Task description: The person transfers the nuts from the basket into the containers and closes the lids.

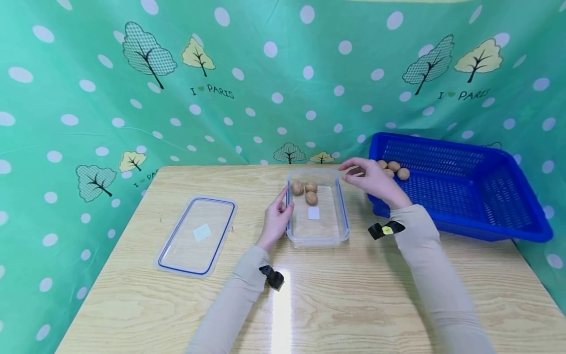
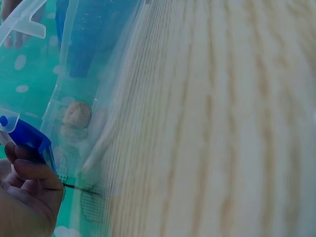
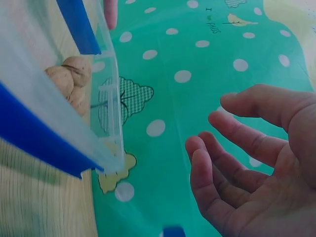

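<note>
Head view: left grip (image 1: 275,221) holds the container (image 1: 316,242) by its side wall; three walnuts (image 1: 311,198) lie inside, right of that grip. Left wrist view: it curls at the blue latch (image 2: 30,139). Right wrist view: right grip (image 3: 286,182) loosely bent, empty; walnuts should be light, hard, prone to roll: pinch mid-shell

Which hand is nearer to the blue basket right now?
The right. The right hand hovers just left of the blue basket, by the clear container's right side; the left hand is farther off, at the container's left side.
</note>
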A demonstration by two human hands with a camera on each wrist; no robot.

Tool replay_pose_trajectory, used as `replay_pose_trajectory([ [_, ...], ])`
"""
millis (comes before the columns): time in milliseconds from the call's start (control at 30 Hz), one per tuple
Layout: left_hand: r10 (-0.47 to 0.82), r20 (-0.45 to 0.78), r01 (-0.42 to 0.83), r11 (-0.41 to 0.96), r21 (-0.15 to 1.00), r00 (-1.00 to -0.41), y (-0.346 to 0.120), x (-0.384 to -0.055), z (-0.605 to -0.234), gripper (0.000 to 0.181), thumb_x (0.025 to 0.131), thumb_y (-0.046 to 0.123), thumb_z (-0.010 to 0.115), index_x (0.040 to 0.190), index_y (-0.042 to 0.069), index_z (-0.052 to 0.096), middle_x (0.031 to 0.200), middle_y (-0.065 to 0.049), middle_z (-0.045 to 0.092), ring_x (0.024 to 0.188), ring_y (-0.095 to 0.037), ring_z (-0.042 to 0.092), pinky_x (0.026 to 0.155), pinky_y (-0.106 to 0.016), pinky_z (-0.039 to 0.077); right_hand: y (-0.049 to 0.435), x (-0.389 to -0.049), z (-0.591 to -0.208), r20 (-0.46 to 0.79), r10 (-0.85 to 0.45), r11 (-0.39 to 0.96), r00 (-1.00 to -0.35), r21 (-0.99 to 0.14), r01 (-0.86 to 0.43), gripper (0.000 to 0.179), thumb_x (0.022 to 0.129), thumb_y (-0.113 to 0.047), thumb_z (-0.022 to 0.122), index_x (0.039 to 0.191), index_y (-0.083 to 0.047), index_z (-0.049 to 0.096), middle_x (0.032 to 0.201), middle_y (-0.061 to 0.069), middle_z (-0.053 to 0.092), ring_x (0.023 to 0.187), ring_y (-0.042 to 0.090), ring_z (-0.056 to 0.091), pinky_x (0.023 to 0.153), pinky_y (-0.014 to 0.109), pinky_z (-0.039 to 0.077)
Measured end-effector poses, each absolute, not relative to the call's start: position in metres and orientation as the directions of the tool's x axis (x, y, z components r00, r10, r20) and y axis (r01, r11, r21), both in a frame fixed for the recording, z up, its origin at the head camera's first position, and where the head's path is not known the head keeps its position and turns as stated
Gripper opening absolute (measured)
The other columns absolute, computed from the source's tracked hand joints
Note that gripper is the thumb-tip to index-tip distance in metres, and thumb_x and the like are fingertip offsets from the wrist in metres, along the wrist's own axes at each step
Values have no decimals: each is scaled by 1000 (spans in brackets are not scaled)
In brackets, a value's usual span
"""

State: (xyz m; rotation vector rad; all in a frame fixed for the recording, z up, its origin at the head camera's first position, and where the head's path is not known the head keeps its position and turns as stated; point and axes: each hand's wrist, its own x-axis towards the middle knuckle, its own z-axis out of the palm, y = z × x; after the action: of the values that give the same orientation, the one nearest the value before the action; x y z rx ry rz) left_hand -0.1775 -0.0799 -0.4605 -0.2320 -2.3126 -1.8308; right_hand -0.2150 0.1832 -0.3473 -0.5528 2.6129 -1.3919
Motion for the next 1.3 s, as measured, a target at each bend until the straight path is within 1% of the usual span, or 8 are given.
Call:
replay_pose_trajectory([
  [233,-2,199,192,249,949,-980,-79,-179,-461,52,94,3,56,145,6,44,64,2,42,52,-5,37,47,-19,34,204,-207,-335,37,-391,581,-920,-765,-277,33,98,-18,57,127,-2,57,126,16,55,109,31,55,87,46,46],
  [467,-3,187,180,254,950,-982,-78,-179,-461,52,95,3,56,145,8,44,64,3,42,53,-6,37,48,-19,33,223,-204,-319,32,-363,669,-931,-687,-285,29,96,-17,60,123,-7,62,121,14,59,105,30,56,86,49,46],
  [633,-4,182,175,249,953,-983,-78,-179,-460,52,95,3,56,145,8,44,63,3,42,53,-6,38,48,-19,34,235,-203,-306,14,-384,694,-923,-655,-298,30,96,-19,61,122,-6,61,117,15,59,103,30,56,86,50,46],
  [833,-4,177,171,241,955,-984,-77,-179,-460,52,95,3,56,145,8,44,63,3,42,52,-6,37,47,-18,33,251,-207,-295,-40,-435,718,-899,-619,-320,35,96,-22,61,127,-4,58,118,13,61,103,28,57,85,47,48],
  [1000,-12,175,167,237,957,-985,-78,-179,-460,52,95,3,56,145,8,44,63,3,42,52,-6,37,47,-18,34,262,-217,-292,-95,-461,715,-883,-629,-305,38,98,-19,57,132,-3,55,124,15,59,106,29,58,84,42,48],
  [1167,-10,166,159,232,960,-986,-78,-178,-460,52,95,3,56,145,8,44,63,3,43,53,-7,38,48,-18,34,278,-228,-296,-106,-448,704,-888,-655,-276,39,99,-23,55,133,-3,54,131,19,54,116,32,52,95,51,38],
  [1233,-7,161,155,230,961,-987,-78,-178,-460,52,95,3,56,145,8,44,64,3,43,53,-7,39,48,-18,35,285,-233,-300,-118,-436,688,-892,-683,-246,42,99,-27,55,134,-4,53,134,18,52,119,31,48,97,52,35],
  [1300,-7,160,154,226,962,-987,-78,-179,-460,52,95,3,56,145,8,44,64,3,43,53,-7,39,48,-18,35,292,-237,-304,-127,-431,653,-893,-727,-211,44,99,-29,54,136,-5,51,137,17,49,121,29,46,99,48,36],
])
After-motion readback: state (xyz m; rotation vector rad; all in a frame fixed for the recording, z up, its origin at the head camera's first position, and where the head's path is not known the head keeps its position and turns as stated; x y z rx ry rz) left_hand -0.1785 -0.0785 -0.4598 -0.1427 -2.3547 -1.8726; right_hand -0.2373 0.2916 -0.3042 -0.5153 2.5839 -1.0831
